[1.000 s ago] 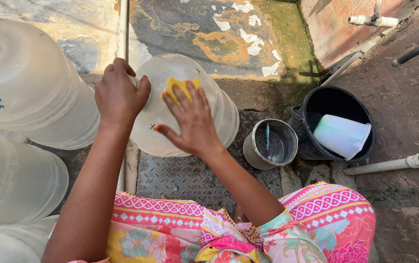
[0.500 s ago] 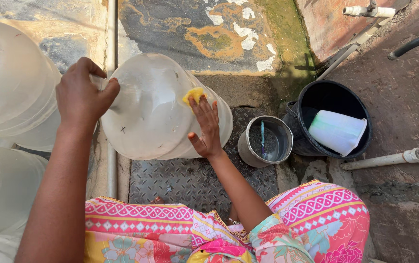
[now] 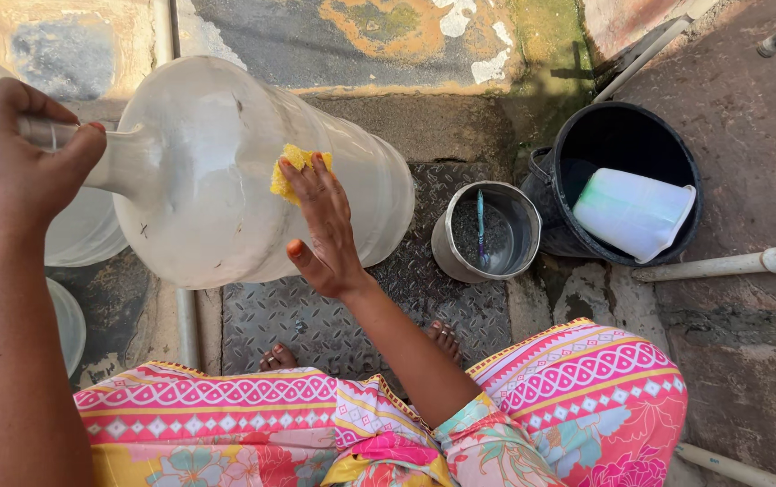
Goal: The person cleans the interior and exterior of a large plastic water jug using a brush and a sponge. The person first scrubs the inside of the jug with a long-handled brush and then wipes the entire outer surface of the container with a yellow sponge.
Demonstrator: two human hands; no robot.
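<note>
Fingers [image 3: 316, 194] pressing sponge [image 3: 291, 171] on jug [image 3: 226, 171], steel pot [image 3: 487, 233], black bucket [image 3: 627, 153] beside

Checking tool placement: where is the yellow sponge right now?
The yellow sponge sits centre-left under the right hand's fingertips, pressed against the large clear jug.

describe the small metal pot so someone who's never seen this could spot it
Start at the black bucket on the right, which holds a pale plastic jug. Just left of it, on the patterned metal plate, stands the small metal pot. Only it is shiny steel, with a thin stick inside.
</note>
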